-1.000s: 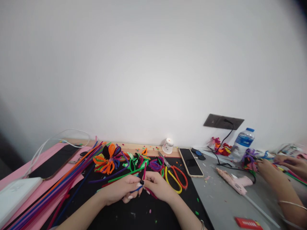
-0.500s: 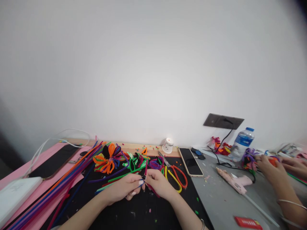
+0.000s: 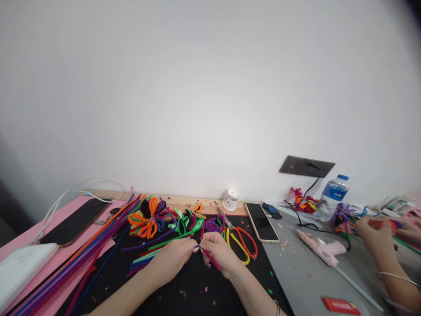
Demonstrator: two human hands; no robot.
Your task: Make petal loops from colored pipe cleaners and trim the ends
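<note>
My left hand (image 3: 176,259) and my right hand (image 3: 219,253) meet over the black mat, fingers pinched together. A magenta pipe cleaner (image 3: 211,259) passes through my right fingers, one end standing up and the other slanting down. At the left fingertips a small dark bit of pipe cleaner shows; most of it is hidden. Just behind my hands lie bent green and white pipe cleaner loops (image 3: 184,224) and a purple coil (image 3: 213,225). An orange pipe cleaner flower (image 3: 151,218) rests farther left. Scissors (image 3: 244,241) with red and yellow handles lie right of my right hand.
Long pipe cleaners (image 3: 82,263) run along the left side near a dark phone (image 3: 75,221) and a white box (image 3: 28,267). To the right are another phone (image 3: 262,222), a paper cup (image 3: 230,200), a pink glue gun (image 3: 322,248), a bottle (image 3: 333,195) and another person's hands (image 3: 378,241).
My left hand has turned so its back faces up, hiding its fingertips. The magenta pipe cleaner slants lower by my right hand. The other person's hands have shifted slightly.
</note>
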